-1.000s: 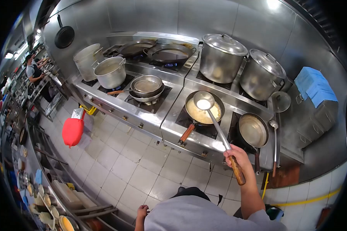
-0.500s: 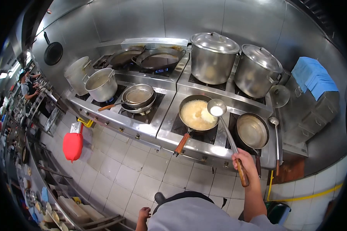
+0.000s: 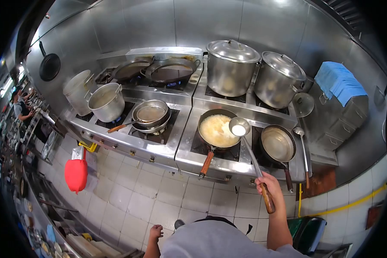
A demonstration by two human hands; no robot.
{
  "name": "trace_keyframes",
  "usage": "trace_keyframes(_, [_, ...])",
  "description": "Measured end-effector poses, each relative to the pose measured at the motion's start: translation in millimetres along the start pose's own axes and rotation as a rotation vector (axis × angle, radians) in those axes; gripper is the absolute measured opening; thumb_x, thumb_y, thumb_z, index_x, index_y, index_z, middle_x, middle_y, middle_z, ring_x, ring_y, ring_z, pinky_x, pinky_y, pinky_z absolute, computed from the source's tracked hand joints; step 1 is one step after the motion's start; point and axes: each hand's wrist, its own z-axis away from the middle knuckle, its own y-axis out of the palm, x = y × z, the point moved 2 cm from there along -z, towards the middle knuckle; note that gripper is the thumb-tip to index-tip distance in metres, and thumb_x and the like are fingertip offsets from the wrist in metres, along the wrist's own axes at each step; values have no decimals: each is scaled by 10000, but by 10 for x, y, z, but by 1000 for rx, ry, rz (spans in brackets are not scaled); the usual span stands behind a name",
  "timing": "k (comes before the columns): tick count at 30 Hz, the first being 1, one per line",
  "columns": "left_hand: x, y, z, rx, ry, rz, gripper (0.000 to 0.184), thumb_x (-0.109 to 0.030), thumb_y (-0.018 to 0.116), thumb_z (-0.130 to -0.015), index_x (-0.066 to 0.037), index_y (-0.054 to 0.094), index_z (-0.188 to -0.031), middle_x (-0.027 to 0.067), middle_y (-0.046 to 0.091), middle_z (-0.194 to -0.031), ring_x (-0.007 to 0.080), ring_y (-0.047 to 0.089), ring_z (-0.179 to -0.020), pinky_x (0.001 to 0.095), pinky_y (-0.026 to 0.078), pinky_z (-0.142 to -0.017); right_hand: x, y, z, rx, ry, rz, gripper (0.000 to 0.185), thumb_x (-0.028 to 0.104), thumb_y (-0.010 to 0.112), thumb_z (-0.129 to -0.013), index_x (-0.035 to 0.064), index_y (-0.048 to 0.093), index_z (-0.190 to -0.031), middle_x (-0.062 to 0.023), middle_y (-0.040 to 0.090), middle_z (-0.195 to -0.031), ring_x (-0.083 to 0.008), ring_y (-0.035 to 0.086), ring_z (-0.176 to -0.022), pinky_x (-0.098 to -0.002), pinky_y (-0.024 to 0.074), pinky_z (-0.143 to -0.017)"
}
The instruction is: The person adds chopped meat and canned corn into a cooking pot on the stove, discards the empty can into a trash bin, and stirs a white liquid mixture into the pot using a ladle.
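Steel stove (image 3: 185,151) fills the middle of our view. Two lidded stockpots (image 3: 232,73) stand towards its back edge on our right. Nearer the front edge sits our frying pan (image 3: 217,111), upright on a burner, its wooden handle (image 3: 207,163) pointing at us and jutting past that edge. It contains pale, yellowish, wet-looking food (image 3: 216,131). A second pan (image 3: 277,145) sits just to its right, near the stove's front right corner.

Our long ladle (image 3: 252,157) reaches up over the front edge, its bowl at the frying pan's right rim with something white in it. A moment ago that bowl was over the pan's middle; it has shifted right, so we now see more of the food. We cannot tell whether bowl and rim touch.

Our right hand (image 3: 269,184) grasps the ladle's wooden grip in front of the stove. Our left hand (image 3: 156,232) hangs low beside our body, fingers loosely curled, with nothing visible in it.
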Motion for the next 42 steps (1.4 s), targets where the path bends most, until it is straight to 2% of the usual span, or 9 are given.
trace_keyframes(8, [144,-283,-41,43,-46,-45,286,-217,616,-878,-54,589,-1111,83,644,-961,233,642,-785,382,559,-648,-114,298,89,-80,-29,17,174,122,526,-885,22,509,-1027,-37,554,-765,-111,526,-516,-242,418,-446])
trace_keyframes(10, [277,-348,-159,61,-8,-83,292,-212,646,-843,-67,592,-1089,66,624,-899,233,629,-704,390,540,-573,-155,375,74,-94,-14,-5,169,121,517,-884,26,509,-1023,-34,552,-762,-108,522,-510,-243,413,-441])
trace_keyframes(15, [368,-526,-211,112,-6,-132,275,-218,627,-840,-78,593,-1075,60,623,-891,222,627,-689,372,529,-551,-196,556,164,-88,-22,1,154,124,520,-885,34,513,-1010,-30,553,-764,-105,517,-506,-240,408,-441])
trace_keyframes(21, [152,-717,-187,-3,-51,-58,261,-199,608,-838,-66,579,-1061,66,612,-870,206,619,-660,366,533,-537,-146,469,102,-85,-7,5,205,121,538,-874,23,522,-1054,-46,556,-763,-124,513,-504,-249,407,-428])
trace_keyframes(33, [-101,212,-78,43,22,-13,259,-191,614,-855,-51,604,-1072,72,643,-911,211,641,-733,353,542,-566,14,-24,-283,-17,6,-24,183,120,539,-878,38,513,-1040,-34,564,-765,-111,529,-505,-243,418,-425])
trace_keyframes(35, [-202,336,57,-82,333,-362,250,-186,634,-849,-27,629,-1042,74,656,-862,196,638,-723,329,523,-545,48,-109,-350,-32,7,-22,145,120,538,-884,42,527,-1006,-23,563,-759,-98,530,-499,-238,426,-432])
trace_keyframes(36, [-233,385,127,-103,351,-286,241,-198,649,-847,-14,652,-1003,72,662,-825,181,628,-706,317,507,-552,49,-157,-383,-21,1,-16,146,121,540,-882,44,531,-1007,-21,561,-751,-97,531,-501,-240,430,-435])
trace_keyframes(41, [-217,393,74,89,105,-286,248,-228,657,-848,-35,645,-1004,62,657,-820,173,608,-632,310,476,-506,110,-286,-411,0,-21,-27,158,121,548,-876,49,536,-1016,-15,556,-732,-96,532,-505,-238,433,-444])
trace_keyframes(42, [-133,367,7,70,164,-339,261,-247,652,-854,-51,632,-1025,58,651,-823,179,614,-620,298,466,-469,117,-280,-374,-18,-21,-28,161,117,549,-873,49,538,-1017,-16,557,-729,-97,533,-505,-236,432,-445])
